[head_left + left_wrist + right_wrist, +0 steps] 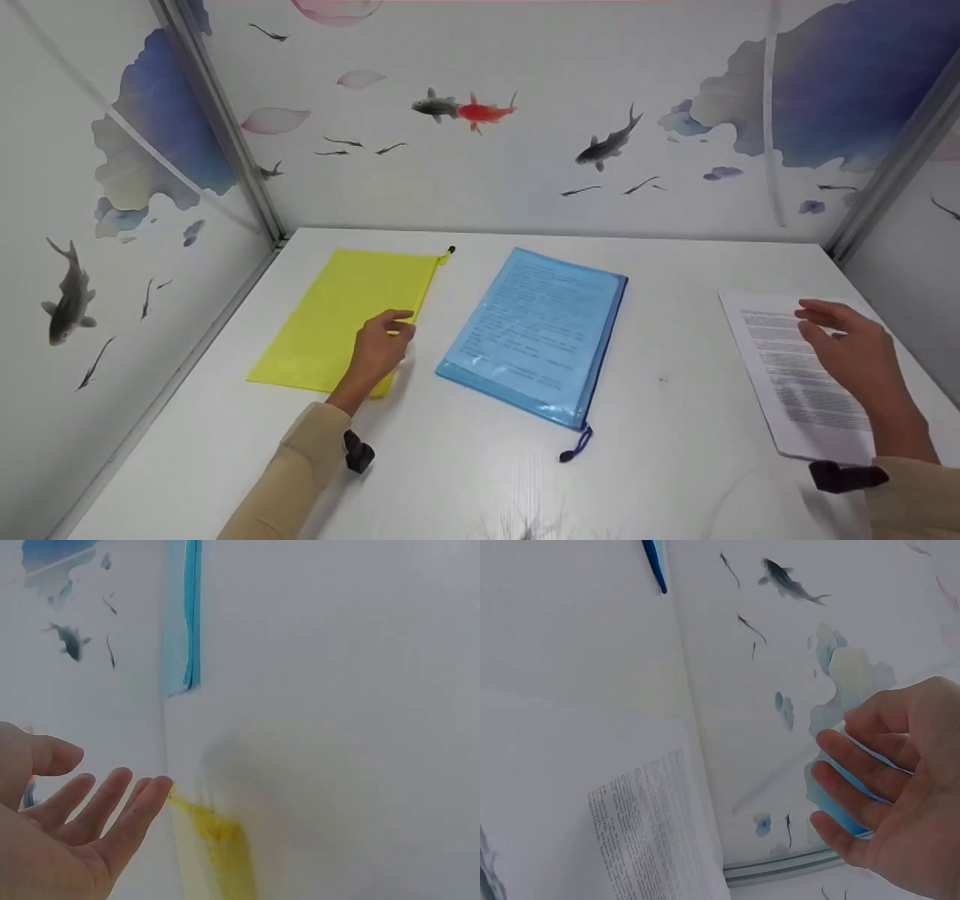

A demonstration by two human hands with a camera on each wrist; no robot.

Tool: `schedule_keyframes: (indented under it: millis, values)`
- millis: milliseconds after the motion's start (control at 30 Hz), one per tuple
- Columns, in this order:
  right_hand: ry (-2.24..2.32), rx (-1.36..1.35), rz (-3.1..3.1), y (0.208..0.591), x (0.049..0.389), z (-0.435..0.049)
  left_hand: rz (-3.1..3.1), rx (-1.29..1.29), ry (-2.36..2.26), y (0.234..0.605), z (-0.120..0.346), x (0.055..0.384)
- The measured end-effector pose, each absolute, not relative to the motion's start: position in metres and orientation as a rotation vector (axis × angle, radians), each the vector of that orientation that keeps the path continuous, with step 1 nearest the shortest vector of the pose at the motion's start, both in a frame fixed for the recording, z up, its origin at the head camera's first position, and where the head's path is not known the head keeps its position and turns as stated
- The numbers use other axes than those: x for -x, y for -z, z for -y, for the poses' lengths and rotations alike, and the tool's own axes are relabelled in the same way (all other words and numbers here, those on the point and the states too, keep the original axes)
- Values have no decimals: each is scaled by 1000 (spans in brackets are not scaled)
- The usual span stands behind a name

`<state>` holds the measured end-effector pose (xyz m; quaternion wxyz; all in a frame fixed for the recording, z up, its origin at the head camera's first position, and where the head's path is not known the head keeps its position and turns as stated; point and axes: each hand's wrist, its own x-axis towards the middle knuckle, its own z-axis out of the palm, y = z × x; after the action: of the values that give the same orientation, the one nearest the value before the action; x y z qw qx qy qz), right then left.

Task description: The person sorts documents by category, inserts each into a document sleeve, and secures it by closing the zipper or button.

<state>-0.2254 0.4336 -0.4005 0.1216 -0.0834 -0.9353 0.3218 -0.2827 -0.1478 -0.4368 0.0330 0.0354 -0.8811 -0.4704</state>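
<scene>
My left hand (377,346) hovers over the right edge of a yellow zip file bag (330,315), fingers relaxed and holding nothing. In the left wrist view its fingers (127,829) are spread loosely, with a corner of the yellow bag beyond them. On the right, my right hand (855,352) is held above a stack of printed paper (787,382), its fingers loosely bent around nothing. Between the hands lies a blue zip file bag (536,337) with printed sheets showing through it. Its dark blue zip runs down the right side and ends in a corded pull (577,444).
Everything lies on a white table (660,465). White panels (480,180) painted with fish and leaves stand behind and at both sides, joined by grey metal posts (217,112). A black zip end (451,250) sticks out from the yellow bag's far corner.
</scene>
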Motion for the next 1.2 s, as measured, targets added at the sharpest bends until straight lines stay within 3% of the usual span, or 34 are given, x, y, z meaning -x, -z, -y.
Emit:
schedule_keyframes:
  millis: [267,800,1200]
  values:
    - [-927,469,2753,421,231,-465,2745,-9,1192,439,164,297]
    - [-981,900,2766,456,215,-525,3076,-286,932,445,188,299]
    - [-903,1191,2862,464,219,-537,3198,-298,744,439,182,304]
